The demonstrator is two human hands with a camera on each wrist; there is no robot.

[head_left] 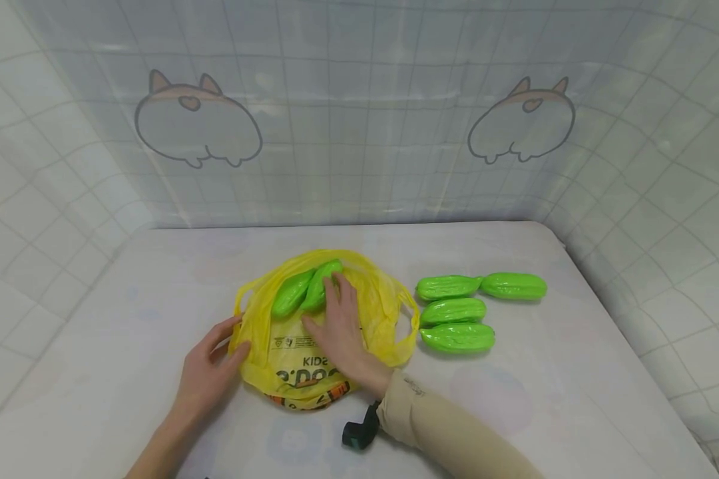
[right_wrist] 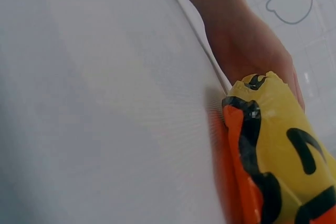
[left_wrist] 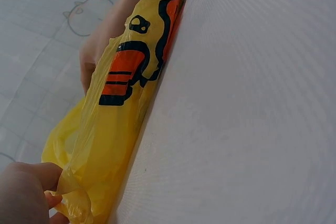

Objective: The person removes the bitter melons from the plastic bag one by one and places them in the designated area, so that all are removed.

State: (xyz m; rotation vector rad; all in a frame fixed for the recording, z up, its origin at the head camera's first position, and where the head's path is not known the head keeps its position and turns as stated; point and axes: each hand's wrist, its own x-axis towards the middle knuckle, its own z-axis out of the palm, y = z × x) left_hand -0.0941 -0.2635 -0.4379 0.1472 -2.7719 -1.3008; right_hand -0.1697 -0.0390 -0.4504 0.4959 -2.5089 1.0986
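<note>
White tabletop (head_left: 126,319), yellow bag (head_left: 293,352) well inside its left edge: left hand (head_left: 211,366) pinching bag's side, mouth best kept wide; right hand (head_left: 341,332), fingers extended, at green vegetable (head_left: 317,287).

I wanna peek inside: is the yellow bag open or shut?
Open. The yellow bag gapes wide, two green vegetables showing inside, and the left hand pinches its edge.

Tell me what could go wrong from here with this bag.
The left hand pinches the rim of the yellow bag; if it slips, the mouth might sag over the two green pieces inside. The right hand reaches in over the rim, so withdrawing it could drag that edge. The right handle loop lies right beside the four green pieces outside and might snag one.
</note>
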